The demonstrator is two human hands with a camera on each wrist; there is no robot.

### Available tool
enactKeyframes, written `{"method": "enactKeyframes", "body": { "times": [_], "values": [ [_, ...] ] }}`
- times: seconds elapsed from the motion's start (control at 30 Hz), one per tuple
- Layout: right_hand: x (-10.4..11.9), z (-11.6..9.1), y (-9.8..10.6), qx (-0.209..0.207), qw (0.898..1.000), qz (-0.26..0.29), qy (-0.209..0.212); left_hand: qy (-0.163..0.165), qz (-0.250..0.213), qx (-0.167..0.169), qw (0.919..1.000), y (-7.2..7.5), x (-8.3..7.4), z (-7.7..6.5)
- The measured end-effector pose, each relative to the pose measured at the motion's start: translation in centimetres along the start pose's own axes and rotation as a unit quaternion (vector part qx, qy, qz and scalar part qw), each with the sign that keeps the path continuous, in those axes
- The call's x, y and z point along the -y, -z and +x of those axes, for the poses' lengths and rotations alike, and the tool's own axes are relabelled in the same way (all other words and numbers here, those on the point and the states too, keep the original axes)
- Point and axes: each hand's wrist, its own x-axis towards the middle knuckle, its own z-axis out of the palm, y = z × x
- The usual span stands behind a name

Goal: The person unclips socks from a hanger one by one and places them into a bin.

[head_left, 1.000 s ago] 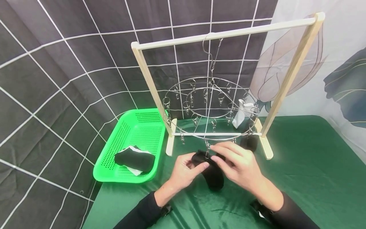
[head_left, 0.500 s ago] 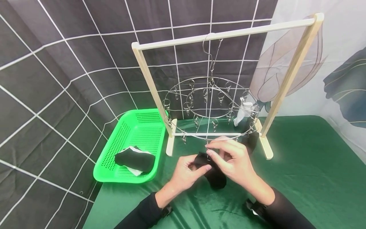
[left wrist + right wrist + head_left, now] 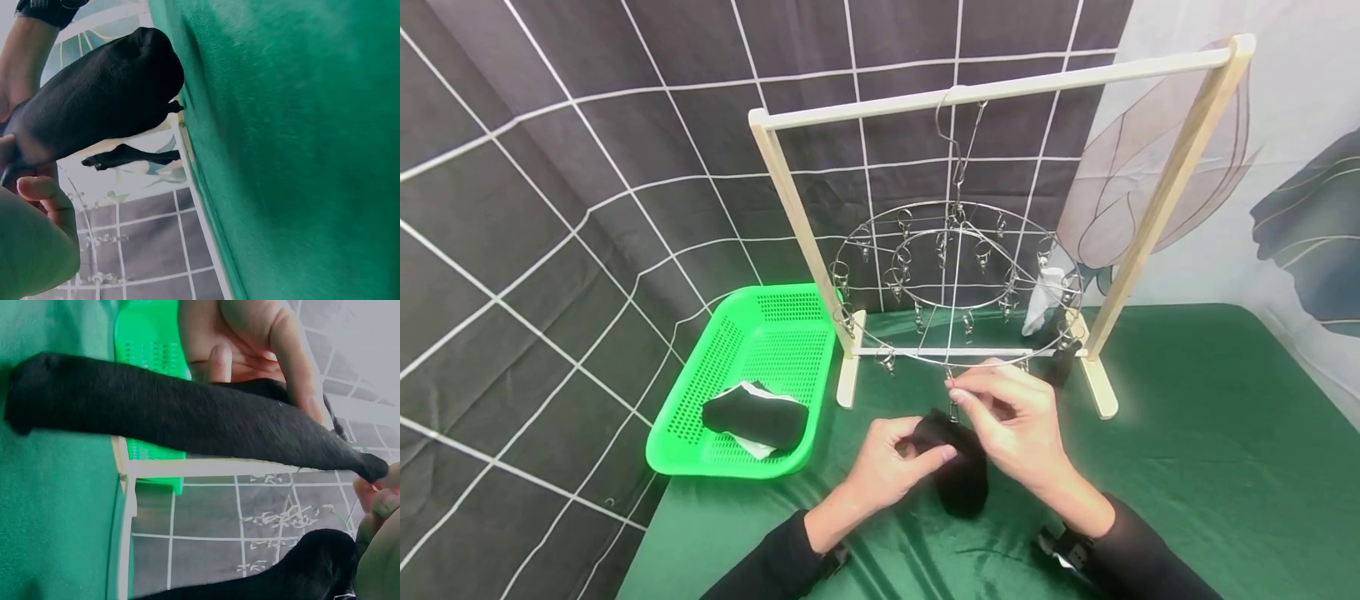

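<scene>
In the head view my left hand (image 3: 887, 462) pinches the cuff of a black sock (image 3: 964, 483) between thumb and fingers, and the sock's foot dangles toward me. The right hand (image 3: 1018, 417) pinches a metal clip (image 3: 953, 408) just above that cuff. The clip hangs from the near rim of a round wire sock hanger (image 3: 917, 357). The right wrist view has the same black sock (image 3: 156, 412) stretched across it, its narrow end at the right fingertips (image 3: 369, 494). How far the clip's jaws grip the cloth is hidden.
A wooden stand (image 3: 1000, 86) carries the hanger. A white sock (image 3: 1043, 300) and another black sock (image 3: 1062, 362) hang at its right side. On the left, a green basket (image 3: 737, 462) holds a black and white sock bundle (image 3: 756, 417). Green cloth (image 3: 1195, 467) covers the table.
My right fingers have closed in on the clip from a looser pose beside it. The left hand and the black sock have sunk slightly, and the hanger has shifted a little.
</scene>
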Motion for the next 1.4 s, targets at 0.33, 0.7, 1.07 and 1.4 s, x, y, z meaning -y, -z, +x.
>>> {"method": "enactKeyframes", "body": {
  "times": [0.33,0.7,1.07,1.4],
  "values": [
    [-0.2,-0.2,0.0,-0.005,1.0,0.009,0.012,0.149,-0.043,-0.188,0.9698,7.9,2.0,-1.3],
    [-0.2,-0.4,0.2,-0.001,1.0,0.004,0.014,0.352,-0.003,-0.336,0.8738,19.2,4.3,-2.7],
    [-0.2,-0.3,0.4,0.001,1.0,0.001,0.025,0.42,0.09,-0.277,0.8596,21.9,5.1,-4.3],
    [-0.2,-0.3,0.6,0.012,0.999,-0.02,0.043,0.422,0.218,-0.243,0.8458,23.4,5.3,-4.6]
  ]
}}
